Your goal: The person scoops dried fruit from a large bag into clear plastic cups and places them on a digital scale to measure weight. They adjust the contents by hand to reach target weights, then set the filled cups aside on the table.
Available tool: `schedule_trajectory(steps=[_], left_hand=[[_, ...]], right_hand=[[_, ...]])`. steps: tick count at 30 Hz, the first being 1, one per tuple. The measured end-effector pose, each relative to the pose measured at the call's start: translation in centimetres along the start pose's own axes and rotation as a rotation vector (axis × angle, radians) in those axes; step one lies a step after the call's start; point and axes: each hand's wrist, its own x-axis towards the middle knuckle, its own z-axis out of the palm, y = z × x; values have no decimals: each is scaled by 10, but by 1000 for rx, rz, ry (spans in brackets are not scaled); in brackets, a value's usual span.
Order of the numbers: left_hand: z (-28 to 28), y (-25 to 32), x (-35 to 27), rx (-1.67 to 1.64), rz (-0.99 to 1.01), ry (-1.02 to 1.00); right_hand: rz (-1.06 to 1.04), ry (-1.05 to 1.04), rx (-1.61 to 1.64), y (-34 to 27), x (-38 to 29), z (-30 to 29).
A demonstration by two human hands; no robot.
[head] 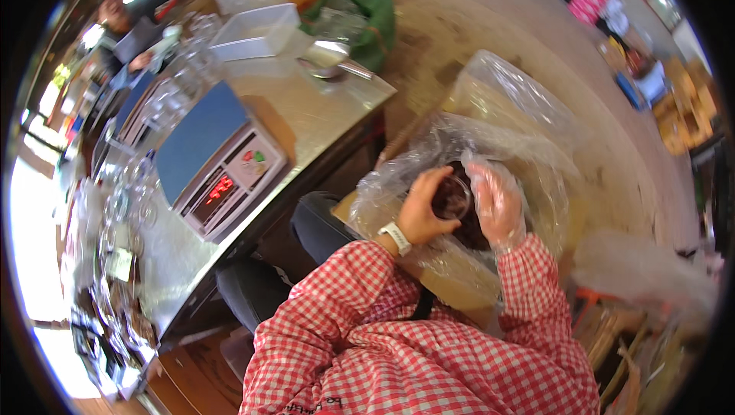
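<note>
My left hand, bare and with a white wristband, is closed around a clear round container with dark contents, held over a plastic-lined cardboard box. Close to the container's right side is my right hand, in a clear plastic glove, its fingers bent; whether it holds anything cannot be seen. Dark loose pieces lie below both hands inside the clear plastic liner. To the left, a digital scale with a blue top plate and lit red digits stands on the metal table.
The metal table bears a translucent plastic bin, a metal scoop and many clear containers. A green sack is beyond its far edge. Another person is at the upper left. Cardboard boxes stand at the far right.
</note>
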Motion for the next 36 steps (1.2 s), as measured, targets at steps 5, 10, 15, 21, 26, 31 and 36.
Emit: schedule_trajectory(steps=[5, 10, 15, 21, 26, 31, 36], left_hand=[[0, 8, 0, 48, 10, -74], [1, 7, -3, 98, 75, -108], [2, 17, -5, 42, 104, -86], [-13, 39, 13, 94, 164, -5], [-55, 79, 26, -238, -57, -3], [-87, 111, 15, -183, -78, 35], [-138, 123, 10, -219, -72, 139]], right_hand=[[225, 157, 226, 24, -5, -8], [252, 115, 255, 33, -10, -1], [-17, -73, 186, 33, -9, 2], [-206, -139, 148, 8, 4, -3], [-228, 61, 108, -15, 28, -37], [95, 179, 477, 1, 17, -39], [333, 179, 660, 28, -6, -9]])
